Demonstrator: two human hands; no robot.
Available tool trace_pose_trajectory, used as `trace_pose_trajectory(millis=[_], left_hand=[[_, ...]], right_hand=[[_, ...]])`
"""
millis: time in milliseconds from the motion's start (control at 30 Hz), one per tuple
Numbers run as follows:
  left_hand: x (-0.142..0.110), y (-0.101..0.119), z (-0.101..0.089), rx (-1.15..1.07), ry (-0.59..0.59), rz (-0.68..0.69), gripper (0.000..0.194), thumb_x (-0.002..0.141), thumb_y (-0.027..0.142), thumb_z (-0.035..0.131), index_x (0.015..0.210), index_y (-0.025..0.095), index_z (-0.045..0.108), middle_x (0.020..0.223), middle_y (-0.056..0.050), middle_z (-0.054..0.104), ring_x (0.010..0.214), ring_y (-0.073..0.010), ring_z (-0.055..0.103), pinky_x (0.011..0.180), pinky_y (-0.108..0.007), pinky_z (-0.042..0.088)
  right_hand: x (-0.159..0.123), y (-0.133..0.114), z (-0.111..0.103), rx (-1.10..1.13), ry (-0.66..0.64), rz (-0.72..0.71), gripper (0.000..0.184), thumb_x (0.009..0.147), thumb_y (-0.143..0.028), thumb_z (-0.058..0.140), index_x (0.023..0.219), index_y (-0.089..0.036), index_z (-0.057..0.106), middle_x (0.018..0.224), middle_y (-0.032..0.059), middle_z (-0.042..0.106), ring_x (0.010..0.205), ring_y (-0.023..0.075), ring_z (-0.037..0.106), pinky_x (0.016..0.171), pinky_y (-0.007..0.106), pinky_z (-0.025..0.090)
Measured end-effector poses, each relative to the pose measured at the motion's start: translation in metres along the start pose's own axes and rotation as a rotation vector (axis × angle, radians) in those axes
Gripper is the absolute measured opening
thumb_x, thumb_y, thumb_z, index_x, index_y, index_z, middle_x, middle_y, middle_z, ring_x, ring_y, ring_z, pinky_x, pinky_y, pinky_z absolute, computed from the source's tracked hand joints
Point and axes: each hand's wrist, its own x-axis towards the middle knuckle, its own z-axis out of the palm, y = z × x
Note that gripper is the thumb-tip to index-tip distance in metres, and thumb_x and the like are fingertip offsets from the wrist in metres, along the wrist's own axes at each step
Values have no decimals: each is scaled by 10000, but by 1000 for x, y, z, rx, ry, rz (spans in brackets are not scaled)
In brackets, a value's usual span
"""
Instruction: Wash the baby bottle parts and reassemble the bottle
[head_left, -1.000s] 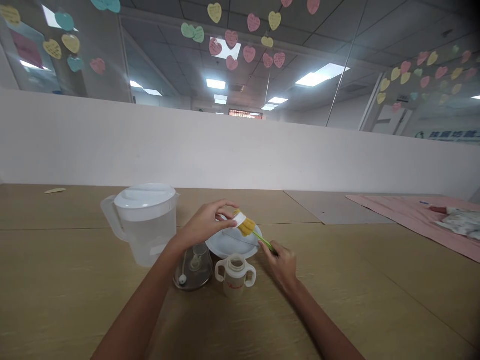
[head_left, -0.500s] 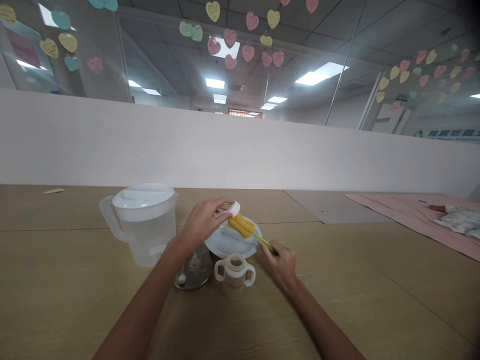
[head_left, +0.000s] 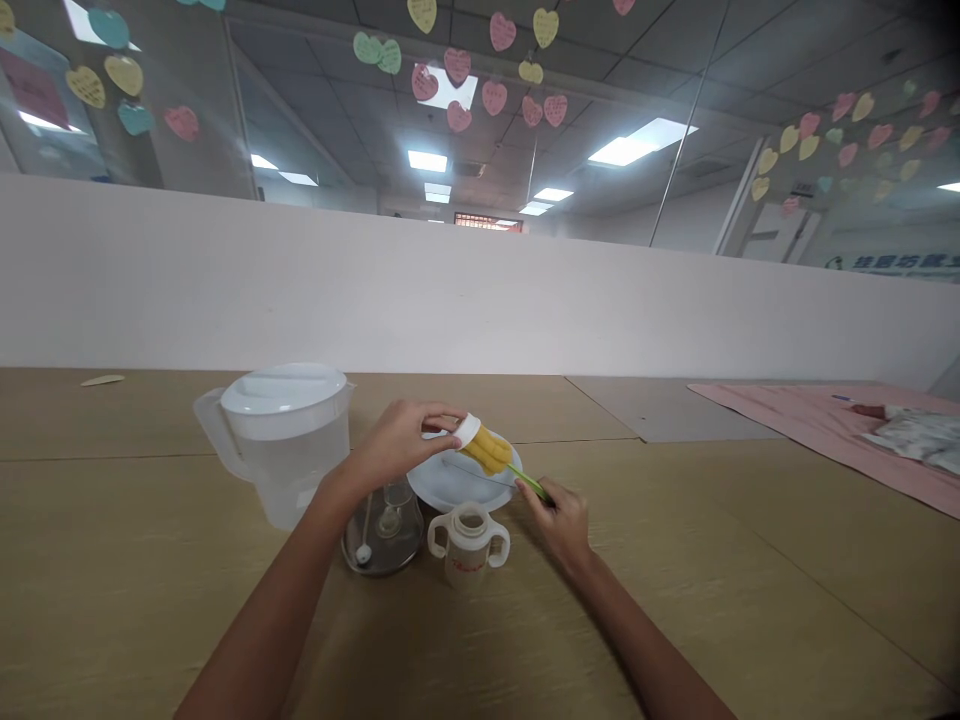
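Observation:
My left hand (head_left: pixel 409 437) pinches a small white bottle cap (head_left: pixel 467 430) between thumb and fingers. The yellow sponge head of a bottle brush (head_left: pixel 489 453) is pressed into the cap's open side. My right hand (head_left: pixel 559 520) is closed round the brush's green handle. Both are held above a white basin (head_left: pixel 446 485). Nearer me stands a baby bottle (head_left: pixel 468 548) with two handles, upright and uncapped. To its left is a round metal tray (head_left: pixel 384 555) holding a clear glass-like piece and a thin stick with a white round end, partly behind my left forearm.
A lidded plastic pitcher (head_left: pixel 289 450) of water stands on the left of the wooden table (head_left: pixel 750 580). At the far right, a pink cloth (head_left: pixel 802 420) carries a patterned bundle (head_left: pixel 911 435). A white partition wall (head_left: pixel 465 300) rises behind the table.
The cap has turned so its side faces me more, and the brush head sits further into it. My left hand has tilted slightly; my right hand keeps nearly the same place.

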Motion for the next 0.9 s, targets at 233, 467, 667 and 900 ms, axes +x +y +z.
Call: trace_pose_trajectory(millis=[233,467,667,900], left_hand=[[-4,-27,-15,521,-25,-222,278,658,177,552,923,168,632,905,-63,682,844,-212,614,687,-272,455],[-6,-43,-1,547,-422,-572,194,532,111,623,720,135,584,567,-48,639,528,-185,597,478,-242,432],[-2,-44,21,534,-467,-577,208,529,99,624,725,147,576,540,-25,625,543,-197,611,481,-245,453],[1,-45,24,595,-451,-544,213,527,124,652,730,138,589,594,-40,653,581,-192,619,534,-249,455]], right_hand=[[1,1,-2,-10,30,-42,443,826,-406,492,468,-156,417,419,-60,341,400,44,288,444,192,240],[2,-2,-5,-13,22,-65,430,824,-395,505,476,-158,420,420,-58,355,401,47,304,453,198,248],[3,-1,-5,-44,30,-75,434,825,-404,501,476,-159,422,410,-56,362,394,48,316,447,199,246],[1,0,-4,-48,33,-86,435,822,-403,504,471,-159,422,408,-56,369,389,45,320,447,193,250]])
